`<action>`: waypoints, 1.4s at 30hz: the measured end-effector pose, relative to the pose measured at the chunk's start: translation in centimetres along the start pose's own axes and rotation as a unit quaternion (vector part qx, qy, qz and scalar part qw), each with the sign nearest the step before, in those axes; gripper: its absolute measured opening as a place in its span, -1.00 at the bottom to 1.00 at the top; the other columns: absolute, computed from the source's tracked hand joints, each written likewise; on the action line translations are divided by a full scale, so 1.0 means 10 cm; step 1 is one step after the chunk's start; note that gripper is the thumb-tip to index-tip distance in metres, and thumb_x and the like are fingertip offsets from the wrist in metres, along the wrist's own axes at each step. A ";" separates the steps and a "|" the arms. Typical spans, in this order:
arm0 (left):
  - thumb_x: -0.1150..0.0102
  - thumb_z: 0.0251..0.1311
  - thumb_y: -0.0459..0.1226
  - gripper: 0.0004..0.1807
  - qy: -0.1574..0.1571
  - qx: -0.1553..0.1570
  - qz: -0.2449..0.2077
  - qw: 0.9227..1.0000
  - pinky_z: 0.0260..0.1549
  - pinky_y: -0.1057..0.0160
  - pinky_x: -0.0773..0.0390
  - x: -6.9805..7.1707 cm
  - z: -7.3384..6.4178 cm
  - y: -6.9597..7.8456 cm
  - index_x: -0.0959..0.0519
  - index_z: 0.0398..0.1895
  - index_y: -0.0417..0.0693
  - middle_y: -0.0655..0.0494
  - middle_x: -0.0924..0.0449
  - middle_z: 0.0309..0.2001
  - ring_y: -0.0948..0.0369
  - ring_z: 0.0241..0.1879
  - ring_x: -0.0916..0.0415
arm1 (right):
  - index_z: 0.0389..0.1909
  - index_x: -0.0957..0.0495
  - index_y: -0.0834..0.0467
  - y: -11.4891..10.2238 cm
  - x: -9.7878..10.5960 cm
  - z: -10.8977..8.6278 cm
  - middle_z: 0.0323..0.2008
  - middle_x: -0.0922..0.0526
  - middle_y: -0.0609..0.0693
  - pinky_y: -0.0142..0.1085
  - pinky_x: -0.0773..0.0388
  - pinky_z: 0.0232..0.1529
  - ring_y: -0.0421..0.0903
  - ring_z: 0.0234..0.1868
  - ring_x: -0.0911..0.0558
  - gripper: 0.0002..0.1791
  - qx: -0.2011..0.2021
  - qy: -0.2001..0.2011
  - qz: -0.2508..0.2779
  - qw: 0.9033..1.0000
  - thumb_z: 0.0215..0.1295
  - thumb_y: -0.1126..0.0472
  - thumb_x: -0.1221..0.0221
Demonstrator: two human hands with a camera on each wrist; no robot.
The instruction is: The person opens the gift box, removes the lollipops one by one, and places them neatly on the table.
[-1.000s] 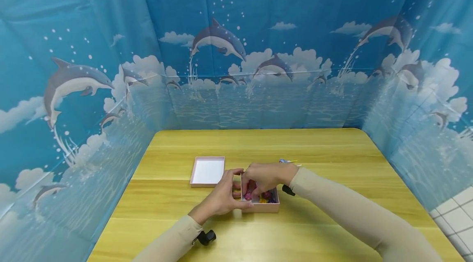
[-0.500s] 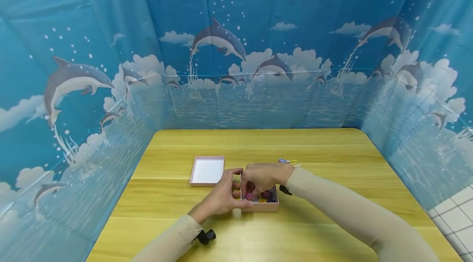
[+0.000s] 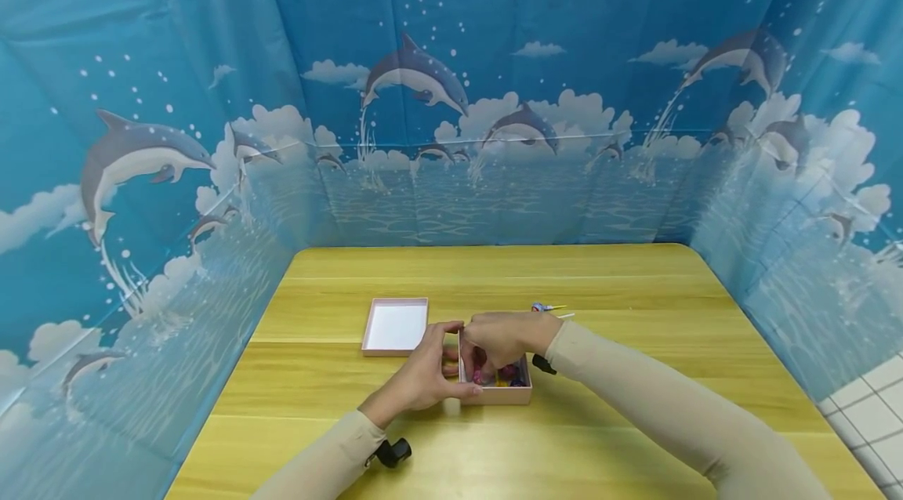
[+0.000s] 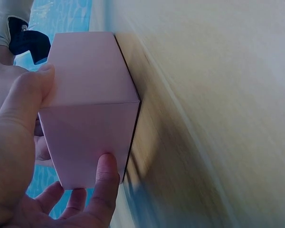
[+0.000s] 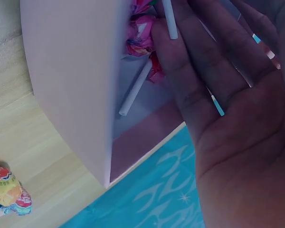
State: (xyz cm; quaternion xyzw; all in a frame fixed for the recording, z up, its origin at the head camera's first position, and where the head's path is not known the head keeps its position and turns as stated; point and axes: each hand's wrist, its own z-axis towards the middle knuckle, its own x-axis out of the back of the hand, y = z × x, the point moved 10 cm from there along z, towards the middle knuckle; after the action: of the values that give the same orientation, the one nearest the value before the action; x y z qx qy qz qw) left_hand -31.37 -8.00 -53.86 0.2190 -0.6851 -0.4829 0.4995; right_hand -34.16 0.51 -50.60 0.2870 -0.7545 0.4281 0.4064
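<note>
Fingers of the right hand (image 3: 504, 333) poke down into the pink box (image 3: 496, 396), just beside a pink lollipop (image 5: 141, 35).
I can't tell if they pinch it. A white stick (image 5: 135, 89) slants across the box's floor by them. The left hand (image 3: 423, 378) grips the box's left side from outside, so the right is nearer. The lid (image 3: 397, 326) lies left of the box.
</note>
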 end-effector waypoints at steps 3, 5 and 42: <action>-0.79 0.32 -0.04 0.26 0.000 -0.003 0.006 1.000 0.28 0.22 -0.82 0.00 0.00 0.01 -0.11 0.89 -0.01 -0.17 -0.22 0.71 0.05 0.42 -0.65 | -0.19 -0.94 -0.09 0.02 0.02 -0.02 -0.27 -0.88 -0.35 -0.51 -0.72 -0.18 -0.46 -0.30 -0.70 -0.83 -0.002 0.004 0.009 1.000 0.44 0.30 -0.62; -0.80 0.30 -0.03 0.27 0.001 -0.002 0.011 1.000 0.28 0.21 -0.82 0.01 -0.01 0.01 -0.12 0.89 0.00 -0.17 -0.23 0.70 0.06 0.40 -0.65 | -0.17 -0.94 -0.08 0.02 0.03 -0.03 -0.26 -0.88 -0.34 -0.51 -0.73 -0.15 -0.46 -0.27 -0.71 -0.82 0.002 0.010 0.016 1.000 0.45 0.31 -0.61; -0.79 0.32 -0.08 0.26 -0.004 -0.007 -0.008 1.000 0.25 0.32 -0.80 -0.01 0.02 0.00 -0.10 0.88 -0.04 -0.18 -0.22 0.68 0.00 0.45 -0.64 | 0.09 -0.90 0.04 -0.04 0.35 -0.36 -0.06 -0.84 -0.16 -0.27 -0.78 -0.04 -0.41 -0.18 -0.59 -0.85 0.067 0.137 0.023 0.988 0.71 0.13 -0.41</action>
State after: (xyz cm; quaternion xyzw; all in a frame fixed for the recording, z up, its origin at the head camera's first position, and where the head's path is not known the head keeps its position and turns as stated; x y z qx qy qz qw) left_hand -31.50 -7.82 -53.94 0.2184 -0.6818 -0.4926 0.4947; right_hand -34.32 3.19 -46.37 0.2349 -0.6679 0.5223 0.4753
